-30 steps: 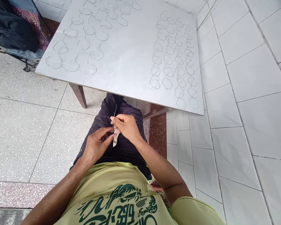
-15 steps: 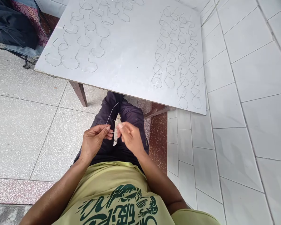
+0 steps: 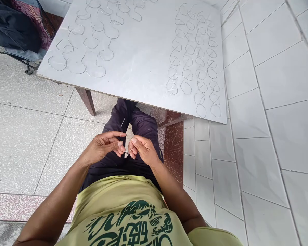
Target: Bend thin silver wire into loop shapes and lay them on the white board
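A thin piece of wire stands up from between my hands over my lap. My left hand pinches the wire near its lower part, fingers closed on it. Close beside it, my right hand has its fingertips closed on the wire's short lower end. Both hands hover above my dark trousers, just in front of the white board table. A small pale object shows between the hands, too hidden to name.
On the table lie two groups of several bent wire loops, larger ones at the left and smaller ones at the right. Dark cloth on a metal-framed seat sits at the far left. White tiled wall stands at the right.
The wire went from my right hand's grip to my left. My hands separated slightly, then came close again, and the wire's free end now points upward.
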A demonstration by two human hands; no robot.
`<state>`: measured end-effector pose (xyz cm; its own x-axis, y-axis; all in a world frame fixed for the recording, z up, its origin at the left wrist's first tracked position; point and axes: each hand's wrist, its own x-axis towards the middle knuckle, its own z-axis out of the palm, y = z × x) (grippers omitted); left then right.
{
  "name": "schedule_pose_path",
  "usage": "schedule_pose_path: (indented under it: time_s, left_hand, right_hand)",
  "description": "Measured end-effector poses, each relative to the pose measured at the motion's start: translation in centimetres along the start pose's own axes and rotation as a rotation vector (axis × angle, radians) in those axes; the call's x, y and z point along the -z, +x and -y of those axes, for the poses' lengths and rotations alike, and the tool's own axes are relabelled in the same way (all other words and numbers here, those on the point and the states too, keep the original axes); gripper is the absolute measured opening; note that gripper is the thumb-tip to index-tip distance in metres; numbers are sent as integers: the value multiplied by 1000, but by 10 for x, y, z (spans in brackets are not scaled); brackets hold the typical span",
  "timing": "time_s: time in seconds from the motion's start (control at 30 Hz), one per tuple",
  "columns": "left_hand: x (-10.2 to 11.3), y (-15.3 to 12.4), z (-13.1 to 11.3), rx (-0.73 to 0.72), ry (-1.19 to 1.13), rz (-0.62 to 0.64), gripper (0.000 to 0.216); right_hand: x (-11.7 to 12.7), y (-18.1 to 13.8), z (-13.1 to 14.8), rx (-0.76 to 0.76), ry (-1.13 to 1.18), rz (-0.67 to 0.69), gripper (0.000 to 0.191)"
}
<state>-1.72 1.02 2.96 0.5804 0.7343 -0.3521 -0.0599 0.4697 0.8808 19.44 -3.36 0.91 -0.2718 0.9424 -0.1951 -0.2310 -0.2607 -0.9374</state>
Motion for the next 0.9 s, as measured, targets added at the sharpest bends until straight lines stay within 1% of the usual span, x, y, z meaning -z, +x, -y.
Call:
schedule_pose_path:
  time_s: [0.13, 0.3, 0.43, 0.57, 0.7, 0.8, 0.9]
  left_hand:
    - [-5, 4, 10, 10, -53, -14, 42]
    - [-5, 8, 11, 21, -187, -113, 36]
    - [-4, 8, 10, 54, -238, -59, 31]
    - [-6, 5, 12, 36, -270, -3, 27]
    - [-6, 4, 13, 0, -258, -17, 27]
    - [-5, 3, 13, -4, -197, -30, 33]
    - [-3, 3, 13, -6, -152, -17, 35]
  right_hand:
    - [4, 1, -12, -39, 142, 28, 48]
    - [9, 5, -14, -66, 196, 39, 49]
    - [8, 7, -13, -40, 210, 64, 48]
    - [4, 8, -15, -17, 239, 82, 47]
    - [5, 10, -16, -35, 238, 52, 49]
    - [9, 11, -16, -3, 262, 57, 45]
    - [12, 12, -17, 16, 275, 64, 43]
